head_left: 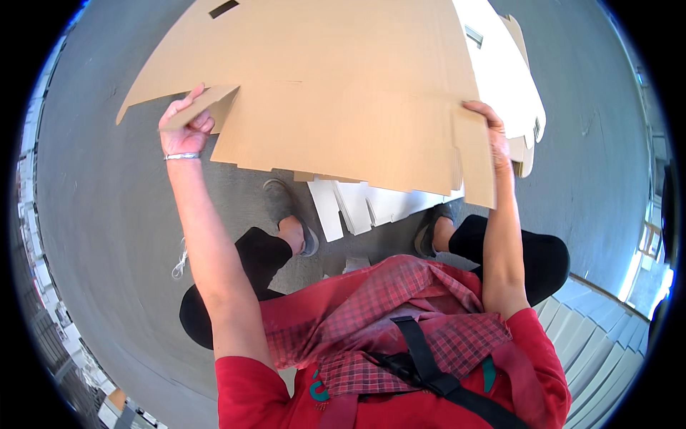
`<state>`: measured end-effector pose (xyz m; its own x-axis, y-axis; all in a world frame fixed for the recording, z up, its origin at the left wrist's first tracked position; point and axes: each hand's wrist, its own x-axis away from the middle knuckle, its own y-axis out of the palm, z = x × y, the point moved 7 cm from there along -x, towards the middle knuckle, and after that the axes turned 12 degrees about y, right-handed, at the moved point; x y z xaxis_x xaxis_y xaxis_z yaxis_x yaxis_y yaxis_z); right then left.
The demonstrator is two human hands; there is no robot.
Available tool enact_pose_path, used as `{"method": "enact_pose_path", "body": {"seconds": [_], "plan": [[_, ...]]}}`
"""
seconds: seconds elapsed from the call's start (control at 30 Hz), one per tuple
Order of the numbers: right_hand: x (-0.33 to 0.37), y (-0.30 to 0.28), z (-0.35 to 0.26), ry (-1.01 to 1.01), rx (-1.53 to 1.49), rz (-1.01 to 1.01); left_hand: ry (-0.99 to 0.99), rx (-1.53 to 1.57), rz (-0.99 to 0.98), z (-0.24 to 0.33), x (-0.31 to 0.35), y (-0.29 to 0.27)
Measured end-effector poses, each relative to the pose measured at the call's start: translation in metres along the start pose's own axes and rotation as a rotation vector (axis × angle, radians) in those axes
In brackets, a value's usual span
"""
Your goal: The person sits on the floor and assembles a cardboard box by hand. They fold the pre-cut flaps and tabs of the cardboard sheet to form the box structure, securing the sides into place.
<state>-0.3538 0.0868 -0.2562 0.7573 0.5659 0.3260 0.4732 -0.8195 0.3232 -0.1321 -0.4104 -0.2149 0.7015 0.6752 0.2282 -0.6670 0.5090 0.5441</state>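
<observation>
A large brown die-cut cardboard sheet (pixel 321 86) is held up in front of me, with slots and flaps along its near edge. My left hand (pixel 189 125) grips a small flap at the sheet's left side, fingers and thumb around it. At the right side my right hand (pixel 493 132) is closed on the sheet's edge next to a narrow folded flap; part of its fingers lies behind the board. Beneath and to the right, white-faced cardboard sheets (pixel 504 71) lie in a pile, partly covered by the brown sheet. Their slotted near ends (pixel 379 207) show between my feet.
Grey floor (pixel 93 214) surrounds me. A piece of white string (pixel 180 261) lies on it at left. Behind me on the right stand rows of stacked pale cardboard (pixel 593 343). My shoes (pixel 289 214) flank the pile. More stacked material lines the far left rim.
</observation>
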Motion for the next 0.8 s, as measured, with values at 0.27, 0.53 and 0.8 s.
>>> {"method": "enact_pose_path", "body": {"seconds": [0.27,0.53,0.8], "plan": [[0.036,0.051,-0.078,-0.178,0.172,0.094,0.452,0.338,-0.139,-0.033,0.035,-0.023],[0.046,0.059,-0.063,-0.272,0.206,0.162,0.496,0.245,0.048,-0.103,0.074,-0.015],[0.064,0.057,-0.091,-0.216,1.287,0.318,0.234,-0.081,-0.221,-0.067,0.054,0.032]]}}
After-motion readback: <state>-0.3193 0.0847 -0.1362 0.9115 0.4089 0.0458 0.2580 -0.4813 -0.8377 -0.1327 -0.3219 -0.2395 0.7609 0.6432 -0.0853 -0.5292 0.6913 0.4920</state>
